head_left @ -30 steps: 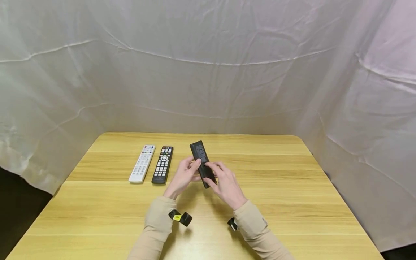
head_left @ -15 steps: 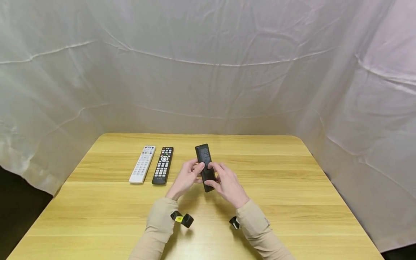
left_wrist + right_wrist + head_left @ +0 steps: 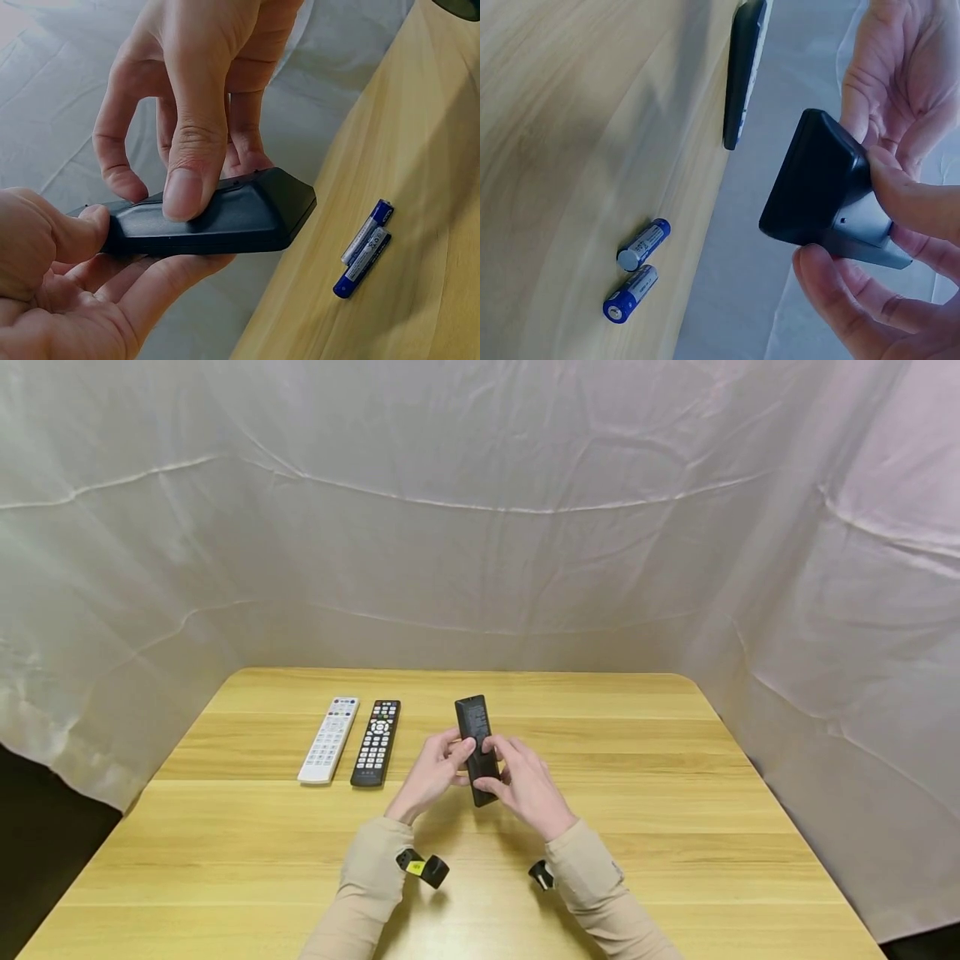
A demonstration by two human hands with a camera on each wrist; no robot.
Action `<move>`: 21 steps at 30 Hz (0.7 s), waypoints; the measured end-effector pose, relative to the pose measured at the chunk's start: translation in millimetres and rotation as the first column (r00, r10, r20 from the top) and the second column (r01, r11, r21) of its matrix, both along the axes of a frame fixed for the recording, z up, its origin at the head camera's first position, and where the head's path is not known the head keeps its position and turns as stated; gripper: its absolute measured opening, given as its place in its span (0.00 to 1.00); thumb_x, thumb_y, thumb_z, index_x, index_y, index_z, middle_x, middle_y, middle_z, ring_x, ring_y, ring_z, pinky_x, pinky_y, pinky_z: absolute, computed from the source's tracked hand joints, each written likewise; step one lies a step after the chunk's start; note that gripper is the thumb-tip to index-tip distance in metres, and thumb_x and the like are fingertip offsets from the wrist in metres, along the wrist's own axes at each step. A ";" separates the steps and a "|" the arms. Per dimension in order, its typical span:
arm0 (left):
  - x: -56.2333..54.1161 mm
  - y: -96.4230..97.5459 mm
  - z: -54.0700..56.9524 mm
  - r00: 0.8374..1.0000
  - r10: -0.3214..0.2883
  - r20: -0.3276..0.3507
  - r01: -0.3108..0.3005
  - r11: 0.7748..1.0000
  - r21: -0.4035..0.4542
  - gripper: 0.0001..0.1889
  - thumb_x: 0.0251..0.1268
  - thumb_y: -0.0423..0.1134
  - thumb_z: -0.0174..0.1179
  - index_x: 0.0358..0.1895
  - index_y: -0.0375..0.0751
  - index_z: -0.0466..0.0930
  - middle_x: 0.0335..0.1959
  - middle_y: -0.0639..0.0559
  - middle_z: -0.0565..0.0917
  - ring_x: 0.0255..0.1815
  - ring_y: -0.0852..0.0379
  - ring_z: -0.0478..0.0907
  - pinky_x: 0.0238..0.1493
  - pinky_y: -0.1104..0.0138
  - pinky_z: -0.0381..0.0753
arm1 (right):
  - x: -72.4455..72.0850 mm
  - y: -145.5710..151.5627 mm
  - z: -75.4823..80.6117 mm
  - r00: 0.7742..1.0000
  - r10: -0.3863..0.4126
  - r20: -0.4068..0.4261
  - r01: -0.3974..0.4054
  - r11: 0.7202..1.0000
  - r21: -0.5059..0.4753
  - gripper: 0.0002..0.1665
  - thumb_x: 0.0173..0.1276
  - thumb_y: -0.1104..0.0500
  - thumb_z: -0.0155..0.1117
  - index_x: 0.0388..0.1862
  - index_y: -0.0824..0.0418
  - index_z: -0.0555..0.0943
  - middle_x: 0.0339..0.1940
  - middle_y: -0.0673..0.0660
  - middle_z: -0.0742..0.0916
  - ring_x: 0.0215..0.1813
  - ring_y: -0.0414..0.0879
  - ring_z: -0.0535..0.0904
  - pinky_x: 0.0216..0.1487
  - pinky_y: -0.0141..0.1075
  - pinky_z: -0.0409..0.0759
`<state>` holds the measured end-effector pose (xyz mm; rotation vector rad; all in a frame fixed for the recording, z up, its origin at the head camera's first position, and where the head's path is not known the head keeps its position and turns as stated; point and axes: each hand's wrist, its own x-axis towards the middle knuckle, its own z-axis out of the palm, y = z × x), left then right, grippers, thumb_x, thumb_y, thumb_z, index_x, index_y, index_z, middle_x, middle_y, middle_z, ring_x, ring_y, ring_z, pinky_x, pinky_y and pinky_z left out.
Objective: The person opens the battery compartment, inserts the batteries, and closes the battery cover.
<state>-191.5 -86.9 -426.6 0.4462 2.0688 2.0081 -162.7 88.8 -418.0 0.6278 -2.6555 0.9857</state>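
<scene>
The head view looks forward and down at the table (image 3: 675,827) from farther off, while close, opposing wrist views share the held remote (image 3: 482,764) and batteries (image 3: 363,262).

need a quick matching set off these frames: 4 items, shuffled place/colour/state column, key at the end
Items
1. white remote
2. remote with a dark body and white buttons
3. pair of batteries
4. remote showing its printed back

Place, colour or state
A. held by the left hand and right hand
B. partly blue, lying side by side on the table
C. leftmost of the three remotes in the head view
D. lying keypad up, between the other two remotes in the head view

Pairs: 1-C, 2-D, 3-B, 4-A
</scene>
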 end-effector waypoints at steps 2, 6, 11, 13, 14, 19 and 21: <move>0.0 0.7 -0.7 1.000 -0.004 0.006 0.004 1.000 0.009 0.20 0.82 0.36 0.44 0.69 0.28 0.68 0.59 0.26 0.80 0.58 0.38 0.83 0.50 0.54 0.90 | 0.6 -0.1 0.6 1.000 -0.005 0.011 0.005 1.000 0.002 0.24 0.58 0.57 0.77 0.50 0.57 0.76 0.42 0.56 0.85 0.29 0.38 0.78 0.33 0.31 0.79; -0.1 2.2 -1.3 1.000 -0.003 0.018 0.003 1.000 0.012 0.20 0.82 0.35 0.44 0.69 0.28 0.68 0.60 0.26 0.80 0.59 0.36 0.82 0.51 0.53 0.90 | 0.5 -0.3 1.1 0.999 -0.011 0.038 0.011 1.000 -0.004 0.23 0.58 0.57 0.77 0.49 0.56 0.76 0.42 0.56 0.85 0.29 0.38 0.78 0.36 0.33 0.79; 0.1 2.5 -1.9 1.000 -0.002 0.011 0.002 1.000 0.014 0.20 0.82 0.35 0.44 0.68 0.27 0.69 0.59 0.27 0.81 0.58 0.36 0.83 0.51 0.53 0.90 | 0.5 0.3 1.1 0.999 -0.009 0.052 0.010 1.000 -0.012 0.23 0.58 0.57 0.77 0.49 0.56 0.76 0.42 0.56 0.85 0.29 0.39 0.78 0.39 0.36 0.77; 0.3 2.1 -1.9 1.000 -0.008 0.006 0.008 1.000 0.012 0.20 0.82 0.35 0.44 0.68 0.27 0.69 0.59 0.26 0.80 0.59 0.35 0.82 0.51 0.53 0.90 | 0.5 0.4 1.4 0.998 -0.008 0.055 0.009 1.000 -0.013 0.23 0.58 0.57 0.77 0.49 0.55 0.76 0.42 0.56 0.85 0.29 0.39 0.78 0.39 0.36 0.77; 0.4 1.8 -1.9 1.000 -0.013 0.003 0.013 1.000 0.010 0.20 0.82 0.35 0.43 0.68 0.27 0.68 0.59 0.26 0.80 0.59 0.35 0.82 0.51 0.53 0.90 | 0.2 0.4 1.2 0.998 -0.009 0.054 0.010 1.000 -0.010 0.23 0.58 0.57 0.77 0.49 0.55 0.76 0.42 0.56 0.85 0.29 0.39 0.78 0.39 0.35 0.77; 1.1 1.1 -1.1 1.000 -0.029 0.009 0.029 1.000 0.010 0.21 0.83 0.36 0.43 0.69 0.27 0.67 0.60 0.26 0.80 0.60 0.34 0.81 0.51 0.53 0.90 | 0.0 0.8 1.0 0.998 -0.008 0.063 0.009 1.000 -0.010 0.23 0.58 0.58 0.78 0.48 0.56 0.76 0.42 0.57 0.85 0.29 0.38 0.78 0.37 0.34 0.79; 1.5 1.1 -0.8 1.000 -0.029 0.006 0.029 1.000 0.009 0.21 0.83 0.36 0.43 0.69 0.27 0.68 0.60 0.26 0.80 0.59 0.34 0.81 0.51 0.53 0.90 | 0.3 0.9 1.1 0.998 -0.006 0.062 0.007 1.000 -0.014 0.23 0.58 0.58 0.78 0.48 0.56 0.75 0.43 0.57 0.85 0.29 0.38 0.78 0.37 0.34 0.79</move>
